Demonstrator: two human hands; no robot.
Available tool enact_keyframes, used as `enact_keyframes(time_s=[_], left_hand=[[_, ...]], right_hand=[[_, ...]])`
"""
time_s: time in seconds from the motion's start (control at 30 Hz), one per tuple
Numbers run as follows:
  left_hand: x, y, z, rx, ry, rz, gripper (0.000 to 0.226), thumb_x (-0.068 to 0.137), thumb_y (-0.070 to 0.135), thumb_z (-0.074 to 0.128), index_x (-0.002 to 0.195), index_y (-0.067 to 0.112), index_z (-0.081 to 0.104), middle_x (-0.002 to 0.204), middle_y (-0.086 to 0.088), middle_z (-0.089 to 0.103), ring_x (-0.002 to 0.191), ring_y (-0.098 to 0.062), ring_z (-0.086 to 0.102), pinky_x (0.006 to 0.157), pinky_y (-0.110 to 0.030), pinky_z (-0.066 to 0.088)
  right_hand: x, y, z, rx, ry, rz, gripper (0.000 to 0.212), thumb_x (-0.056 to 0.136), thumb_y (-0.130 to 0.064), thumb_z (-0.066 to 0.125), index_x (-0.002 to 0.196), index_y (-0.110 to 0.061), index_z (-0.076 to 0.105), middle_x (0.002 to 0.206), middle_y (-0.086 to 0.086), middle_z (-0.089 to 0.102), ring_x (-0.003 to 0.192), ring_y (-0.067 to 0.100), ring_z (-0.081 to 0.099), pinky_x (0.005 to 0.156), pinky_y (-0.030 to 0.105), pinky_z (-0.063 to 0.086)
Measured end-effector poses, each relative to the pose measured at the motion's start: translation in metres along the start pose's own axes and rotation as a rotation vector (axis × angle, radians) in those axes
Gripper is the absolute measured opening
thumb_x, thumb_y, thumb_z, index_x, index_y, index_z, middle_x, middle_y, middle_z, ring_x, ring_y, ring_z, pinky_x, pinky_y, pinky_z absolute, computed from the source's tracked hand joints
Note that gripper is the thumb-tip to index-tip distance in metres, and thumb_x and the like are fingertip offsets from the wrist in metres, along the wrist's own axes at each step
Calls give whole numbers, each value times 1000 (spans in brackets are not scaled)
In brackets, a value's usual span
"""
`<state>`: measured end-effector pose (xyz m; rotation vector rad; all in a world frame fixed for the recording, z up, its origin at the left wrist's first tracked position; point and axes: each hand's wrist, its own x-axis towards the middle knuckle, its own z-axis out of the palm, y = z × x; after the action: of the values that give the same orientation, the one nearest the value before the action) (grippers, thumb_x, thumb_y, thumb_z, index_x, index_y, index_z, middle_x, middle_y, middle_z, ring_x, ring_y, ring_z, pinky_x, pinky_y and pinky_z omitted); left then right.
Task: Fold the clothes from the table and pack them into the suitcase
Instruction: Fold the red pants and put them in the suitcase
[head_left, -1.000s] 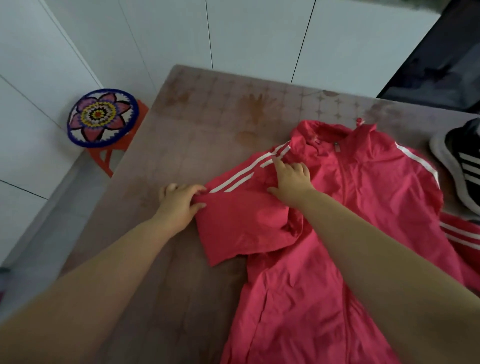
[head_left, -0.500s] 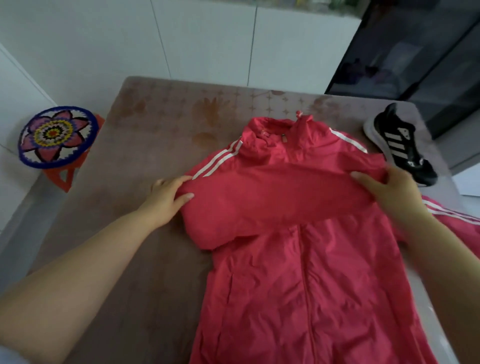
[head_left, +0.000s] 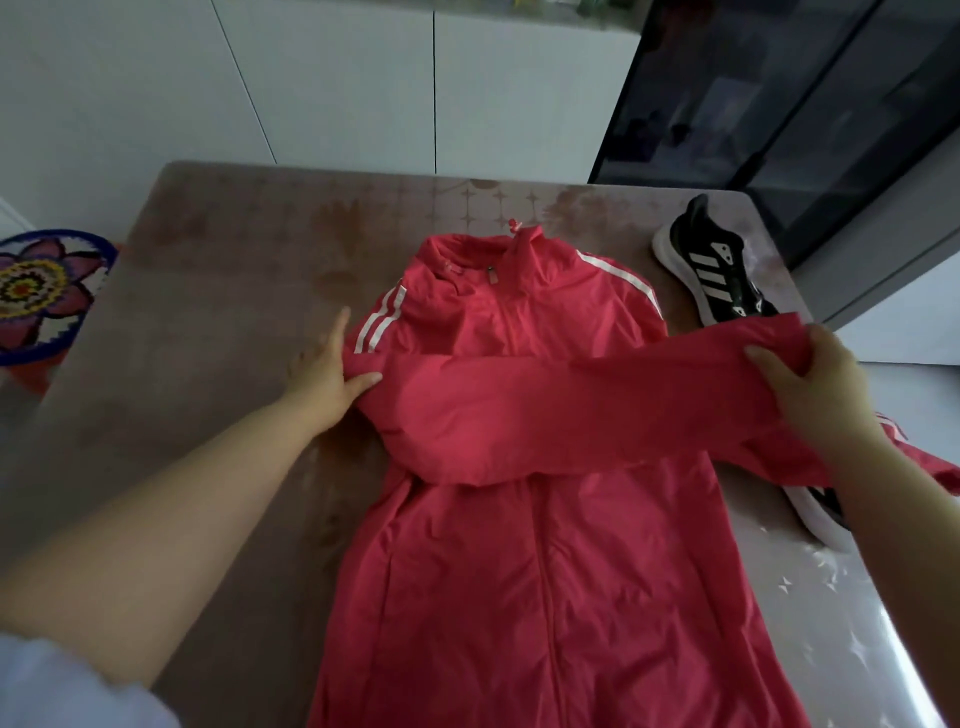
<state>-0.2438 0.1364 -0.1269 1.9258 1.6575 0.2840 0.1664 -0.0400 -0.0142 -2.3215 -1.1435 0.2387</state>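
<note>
A red zip jacket (head_left: 545, 571) with white shoulder stripes lies front up on the table (head_left: 218, 291), collar at the far side. Its left sleeve (head_left: 545, 410) is folded across the chest and stretched to the right. My left hand (head_left: 327, 379) presses flat on the fold at the jacket's left shoulder, thumb on the cloth. My right hand (head_left: 815, 384) grips the sleeve's cuff end, lifted past the jacket's right edge. The other sleeve shows partly behind my right wrist. No suitcase is in view.
A black sneaker (head_left: 711, 270) with white stripes lies at the table's far right corner; a second shoe (head_left: 815, 512) sits partly under the right sleeve. A stool with a flower-patterned seat (head_left: 36, 291) stands left of the table. White cabinets and a dark glass cabinet stand behind.
My right hand has carried the sleeve end from the left shoulder across the chest and out past the right edge. My left hand has stayed at the fold. The view has shifted right.
</note>
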Motion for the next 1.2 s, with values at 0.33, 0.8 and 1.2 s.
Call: enact_keyframes(time_s=[0.33, 0.8, 1.2], left_hand=[[18, 8, -6, -529, 154, -456, 42, 80, 9, 73, 117, -6, 59, 112, -15, 63, 98, -27, 61, 79, -31, 45], [-2, -61, -126, 148, 494, -347, 25, 84, 12, 67, 107, 6, 63, 109, -24, 64, 102, -41, 58, 92, -48, 45], [-73, 11, 29, 582, -112, 185, 80, 72, 63, -7, 148, 38, 0, 159, 7, 1, 146, -25, -5, 111, -49, -13]], right_hand=[[17, 0, 33, -100, -185, -35, 43, 84, -24, 69, 115, 0, 52, 104, 24, 61, 95, 41, 58, 76, 40, 43], [-3, -76, 107, 236, -283, -1, 61, 87, -23, 66, 135, -1, 35, 128, 21, 53, 118, 34, 51, 90, 29, 37], [-48, -50, 174, -521, -565, -484, 89, 65, -68, -12, 149, -40, 1, 160, -4, -5, 146, 21, -5, 114, 47, -10]])
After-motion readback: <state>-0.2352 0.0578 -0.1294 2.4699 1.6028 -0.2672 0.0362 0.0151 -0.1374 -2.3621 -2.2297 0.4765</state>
